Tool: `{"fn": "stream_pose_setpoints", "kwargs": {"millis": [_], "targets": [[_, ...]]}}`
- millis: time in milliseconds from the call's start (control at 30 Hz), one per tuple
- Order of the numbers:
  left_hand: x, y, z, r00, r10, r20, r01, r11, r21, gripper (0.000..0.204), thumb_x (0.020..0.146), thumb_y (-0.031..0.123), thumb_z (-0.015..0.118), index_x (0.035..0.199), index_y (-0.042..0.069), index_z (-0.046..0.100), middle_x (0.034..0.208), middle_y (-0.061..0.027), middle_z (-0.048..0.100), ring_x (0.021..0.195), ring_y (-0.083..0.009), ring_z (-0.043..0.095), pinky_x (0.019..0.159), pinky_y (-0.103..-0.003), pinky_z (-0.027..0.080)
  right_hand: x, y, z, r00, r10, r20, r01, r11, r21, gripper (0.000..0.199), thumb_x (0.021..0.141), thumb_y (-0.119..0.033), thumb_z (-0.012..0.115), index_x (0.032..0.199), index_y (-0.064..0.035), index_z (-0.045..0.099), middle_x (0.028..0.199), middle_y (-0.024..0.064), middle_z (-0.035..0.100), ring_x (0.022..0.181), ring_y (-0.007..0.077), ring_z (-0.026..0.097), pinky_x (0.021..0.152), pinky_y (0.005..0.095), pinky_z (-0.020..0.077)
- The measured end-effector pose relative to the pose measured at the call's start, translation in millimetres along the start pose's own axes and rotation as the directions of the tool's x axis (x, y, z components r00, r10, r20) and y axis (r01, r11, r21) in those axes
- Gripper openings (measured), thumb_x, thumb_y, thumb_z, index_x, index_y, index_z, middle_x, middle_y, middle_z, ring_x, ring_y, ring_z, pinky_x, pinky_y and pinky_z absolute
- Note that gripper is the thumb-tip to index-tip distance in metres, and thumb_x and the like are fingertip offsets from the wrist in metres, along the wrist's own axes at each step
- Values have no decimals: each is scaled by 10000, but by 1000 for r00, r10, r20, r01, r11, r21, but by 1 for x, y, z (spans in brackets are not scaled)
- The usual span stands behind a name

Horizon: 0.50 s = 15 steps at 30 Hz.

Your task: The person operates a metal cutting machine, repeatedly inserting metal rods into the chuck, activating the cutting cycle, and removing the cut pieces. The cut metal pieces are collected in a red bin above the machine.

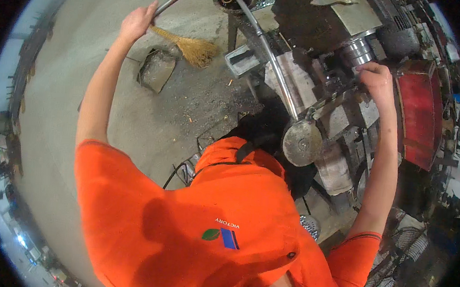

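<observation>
One metal bar (170, 3), inside left hand (136, 24)

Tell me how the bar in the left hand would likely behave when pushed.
The bar is probably stiff, given its metallic sheen. Its smooth-looking surface may slip a little in the left hand. Its slender shape suggests moderate weight.
</observation>
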<state>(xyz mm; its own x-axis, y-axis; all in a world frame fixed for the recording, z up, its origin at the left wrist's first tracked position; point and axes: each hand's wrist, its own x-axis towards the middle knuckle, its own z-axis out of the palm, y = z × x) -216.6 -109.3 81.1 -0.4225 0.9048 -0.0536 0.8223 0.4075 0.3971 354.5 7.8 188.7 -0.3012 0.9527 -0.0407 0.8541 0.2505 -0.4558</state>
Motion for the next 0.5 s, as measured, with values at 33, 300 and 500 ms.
{"fn": "stream_pose_setpoints", "kwargs": {"millis": [33, 300, 500], "targets": [[-1, 13, 0, 997, 14, 79, -5, 994, -106, 687, 890, 605, 286, 829, 39, 670, 697, -128, 649, 711, -310, 637, 732, -406, 478, 2, 6, 3, 1000, 17, 15, -17, 1000, -17, 279, 670, -224, 610, 830, -9, 686, 668, 116, 642, 654, 166, 613, 637, 332, 466], [2, -5, 0, 999, -12, -50, 23, 975, 219, 673, 896, 613, 246, 942, 88, 664, 718, -148, 625, 717, -304, 620, 723, -410, 464, 7, 3, 14, 995, -50, -86, 35, 986, -163, 290, 679, -239, 590, 809, 4, 681, 685, 160, 626, 657, 217, 627, 647, 311, 468], [-98, 119, 26, 997, -61, -51, 70, 974, 213, 622, 874, 579, 352, 943, 27, 630, 909, -220, 642, 914, -372, 613, 804, -468, 470, 7, 11, 17, 989, -105, -100, 72, 954, -292, 302, 657, -259, 590, 815, -23, 693, 710, 185, 638, 714, 286, 643, 683, 347, 481]]}}
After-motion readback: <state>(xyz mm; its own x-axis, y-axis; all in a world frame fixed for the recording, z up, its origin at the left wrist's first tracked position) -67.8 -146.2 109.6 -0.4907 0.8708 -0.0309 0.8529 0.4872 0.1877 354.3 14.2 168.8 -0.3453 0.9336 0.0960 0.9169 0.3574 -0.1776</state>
